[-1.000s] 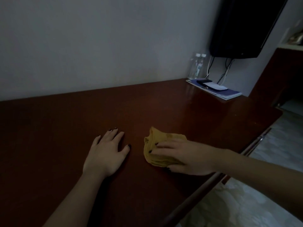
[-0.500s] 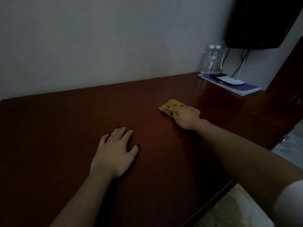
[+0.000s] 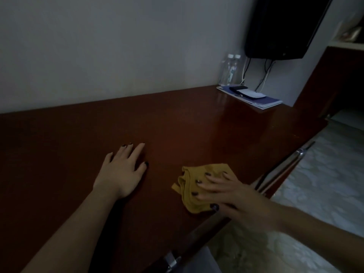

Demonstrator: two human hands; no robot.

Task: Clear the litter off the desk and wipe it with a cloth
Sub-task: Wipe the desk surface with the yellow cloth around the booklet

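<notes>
My left hand lies flat, palm down, on the dark brown desk, with the fingers straight and slightly spread toward the far wall. It holds nothing.

My right hand reaches in from the right and presses on the yellow cloth. Its fingers are straight and fanned out across the top of the fabric rather than curled round it. The thumb rests at the cloth's near edge. The hand is somewhat blurred.

The cloth is bunched and folded. It lies on the near right part of the desk, close to the near edge, to the right of my left hand and apart from it.

At the far right corner of the desk lies a blue folder. On it are a black flat object and a white sheet. Two clear bottles stand just behind the folder, against the wall. A black screen hangs above them, and cables drop from it toward the desk.

Right of the desk is a pale patterned floor.
</notes>
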